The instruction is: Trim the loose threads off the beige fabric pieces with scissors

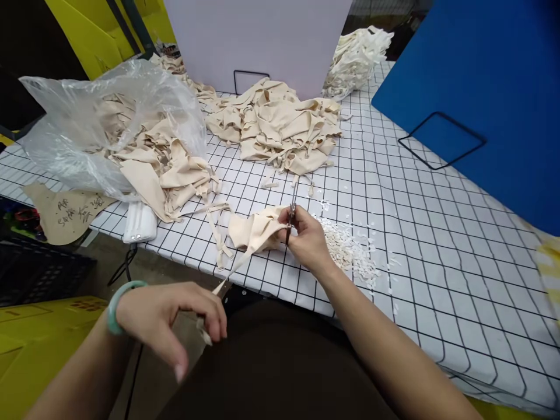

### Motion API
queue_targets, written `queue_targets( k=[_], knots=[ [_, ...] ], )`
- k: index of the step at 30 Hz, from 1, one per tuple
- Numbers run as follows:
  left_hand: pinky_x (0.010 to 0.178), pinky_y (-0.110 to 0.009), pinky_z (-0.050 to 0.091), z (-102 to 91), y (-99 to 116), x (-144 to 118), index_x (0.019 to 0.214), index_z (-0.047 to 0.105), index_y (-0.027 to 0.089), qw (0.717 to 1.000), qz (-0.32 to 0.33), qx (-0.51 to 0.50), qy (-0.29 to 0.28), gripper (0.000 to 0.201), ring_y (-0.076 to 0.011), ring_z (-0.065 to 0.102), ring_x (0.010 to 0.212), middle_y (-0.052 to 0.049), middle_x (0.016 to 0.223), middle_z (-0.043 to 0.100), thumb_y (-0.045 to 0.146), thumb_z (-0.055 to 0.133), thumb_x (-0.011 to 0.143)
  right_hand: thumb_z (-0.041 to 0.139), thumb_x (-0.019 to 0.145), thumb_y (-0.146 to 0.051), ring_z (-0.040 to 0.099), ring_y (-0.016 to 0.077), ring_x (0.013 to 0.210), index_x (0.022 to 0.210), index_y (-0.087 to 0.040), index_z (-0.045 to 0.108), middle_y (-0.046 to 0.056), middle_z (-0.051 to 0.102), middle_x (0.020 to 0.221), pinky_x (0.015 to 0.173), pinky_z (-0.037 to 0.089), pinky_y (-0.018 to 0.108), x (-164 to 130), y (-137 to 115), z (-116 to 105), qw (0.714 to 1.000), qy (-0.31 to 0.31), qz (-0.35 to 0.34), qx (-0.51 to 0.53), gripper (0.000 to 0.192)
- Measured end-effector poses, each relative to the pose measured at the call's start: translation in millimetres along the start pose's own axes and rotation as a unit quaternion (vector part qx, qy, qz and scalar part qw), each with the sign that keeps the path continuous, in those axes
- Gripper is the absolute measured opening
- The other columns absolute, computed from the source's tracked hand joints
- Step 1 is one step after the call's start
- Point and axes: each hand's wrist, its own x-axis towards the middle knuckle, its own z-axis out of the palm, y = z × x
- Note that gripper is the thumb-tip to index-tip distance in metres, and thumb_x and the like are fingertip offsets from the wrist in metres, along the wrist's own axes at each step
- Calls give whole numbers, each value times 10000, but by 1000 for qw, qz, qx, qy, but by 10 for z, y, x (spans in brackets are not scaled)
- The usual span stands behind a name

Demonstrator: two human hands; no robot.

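Left hand (pixel 168 318): below the table edge, fingers pinched on the thin beige strap end (pixel 205 333).
Right hand (pixel 307 238): closed around small metal snips (pixel 290 220).
Beige fabric piece (pixel 256 229): on the black-grid white tablecloth (pixel 437 233), touching the snips.
Nearby: white trimmed scraps (pixel 347 251) just right of the hand.
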Motion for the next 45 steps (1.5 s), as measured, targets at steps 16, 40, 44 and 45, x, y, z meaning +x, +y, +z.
queue_targets(
  k=[16,40,44,45],
  knots=[
    [520,-221,367,361,-197,834,937,685,151,921,-56,-130,362,338,-89,432,565,8,697,532,473,583,948,692,833,-228,604,237,1092,979,-241,620,67,658,1182,946,492,415,-166,-209,-123,995,-68,-49,-56,164],
    [815,-332,517,351,-72,1202,767,672,160,897,98,-139,409,295,-217,567,1008,-105,1160,552,271,506,984,693,839,-518,570,142,668,818,-208,566,-4,577,741,639,508,278,-691,-104,258,977,-68,120,162,336],
    [597,-264,462,425,-182,1289,770,659,146,887,62,-160,428,311,-122,508,731,-89,1155,494,307,505,988,687,841,-501,594,176,784,916,-212,597,38,614,881,708,505,305,-790,-84,-6,991,-51,114,52,313],
    [597,-262,455,441,-205,1300,772,658,148,890,59,-138,431,316,-119,496,725,-85,1155,488,312,501,991,680,839,-513,592,185,791,909,-211,600,48,617,893,714,496,316,-811,-87,-102,993,-41,108,8,321]
  ],
)
